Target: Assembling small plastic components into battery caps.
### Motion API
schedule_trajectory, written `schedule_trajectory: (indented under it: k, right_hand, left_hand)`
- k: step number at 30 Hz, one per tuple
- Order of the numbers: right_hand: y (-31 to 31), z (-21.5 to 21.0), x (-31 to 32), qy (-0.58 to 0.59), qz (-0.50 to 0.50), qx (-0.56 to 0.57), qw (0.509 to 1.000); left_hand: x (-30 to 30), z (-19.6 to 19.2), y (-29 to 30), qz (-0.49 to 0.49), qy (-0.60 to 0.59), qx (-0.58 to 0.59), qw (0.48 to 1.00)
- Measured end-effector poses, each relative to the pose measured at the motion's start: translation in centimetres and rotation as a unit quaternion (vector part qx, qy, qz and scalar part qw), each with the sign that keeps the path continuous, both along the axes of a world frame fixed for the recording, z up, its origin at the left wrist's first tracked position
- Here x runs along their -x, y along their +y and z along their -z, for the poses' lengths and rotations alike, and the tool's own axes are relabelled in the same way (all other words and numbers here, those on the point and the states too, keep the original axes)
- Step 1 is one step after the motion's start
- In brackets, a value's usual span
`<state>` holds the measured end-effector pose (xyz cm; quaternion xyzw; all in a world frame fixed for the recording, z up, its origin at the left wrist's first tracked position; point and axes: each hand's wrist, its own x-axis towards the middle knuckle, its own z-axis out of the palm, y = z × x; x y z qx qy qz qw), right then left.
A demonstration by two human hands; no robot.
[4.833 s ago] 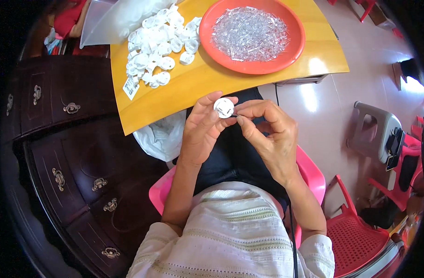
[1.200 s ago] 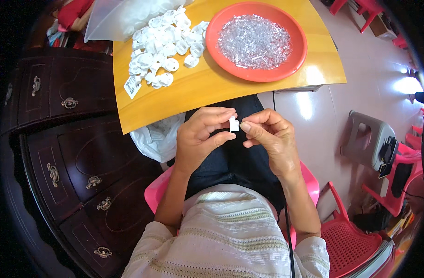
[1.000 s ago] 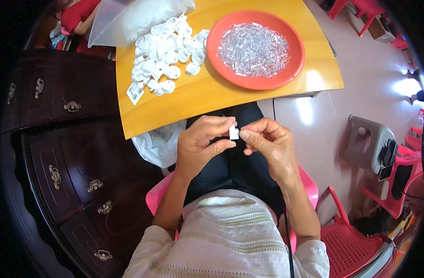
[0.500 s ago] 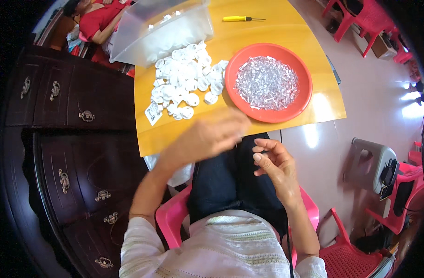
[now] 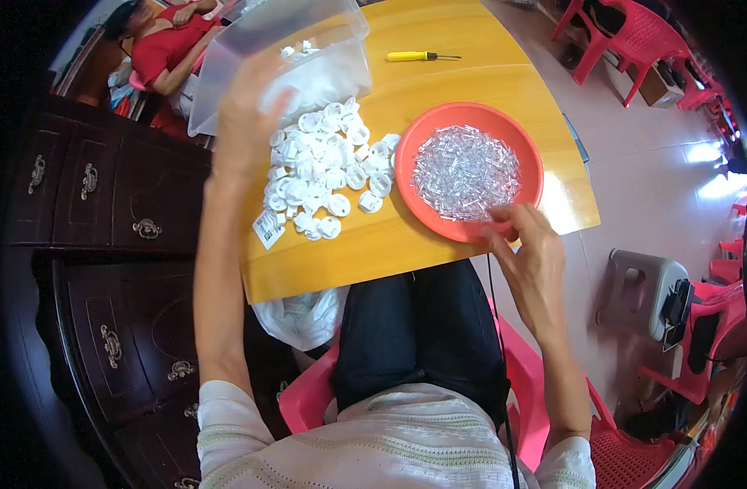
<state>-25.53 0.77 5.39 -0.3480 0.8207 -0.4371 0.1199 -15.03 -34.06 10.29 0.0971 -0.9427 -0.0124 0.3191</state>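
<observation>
My left hand [image 5: 255, 110] is smeared by motion at the near side of a clear plastic bin [image 5: 329, 73], which has a few small white pieces inside. Whether its fingers hold anything does not show. Below the bin lies a heap of white round plastic parts [image 5: 312, 167], several of them ring-shaped. My right hand [image 5: 532, 248] reaches over the near right rim of a red round tray [image 5: 422, 220]. Its thumb and forefinger come together there, and what is between them is hidden. Many short clear plastic or glass tubes [image 5: 466, 171] fill the tray.
A yellow-handled screwdriver [image 5: 412, 56] lies at the back of the yellow table [image 5: 349, 265]. A printed label [image 5: 267, 228] lies beside the white parts. Dark drawers [image 5: 104, 187] stand left, a person in red [image 5: 165, 49] sits far left, and a grey stool [image 5: 643, 293] stands right.
My left hand has gone from above my lap up and left to the bin. My right hand has moved forward and right, from near my lap to the tray's rim.
</observation>
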Motion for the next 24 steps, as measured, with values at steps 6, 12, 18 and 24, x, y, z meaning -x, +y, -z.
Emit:
schedule_trajectory:
  k: [6, 12, 18, 24]
  right_hand:
    - [-2.2, 0.5, 1.5, 0.186, 0.008, -0.058, 0.981]
    - [-5.1, 1.5, 3.5, 0.214, -0.024, -0.02, 0.976]
    - [-6.9, 3.2, 4.9, 0.298, -0.071, -0.047, 0.951]
    - [-5.7, 3.0, 5.0, 0.268, -0.06, -0.013, 0.961]
  left_hand:
    - [-1.8, 5.8, 6.9, -0.013, -0.123, -0.143, 0.982]
    - [-2.1, 6.9, 7.0, -0.025, -0.118, -0.162, 0.979]
    - [-2.0, 5.9, 8.2, 0.013, -0.057, -0.141, 0.988]
    - [-2.6, 4.9, 11.7, 0.035, 0.001, -0.19, 0.981]
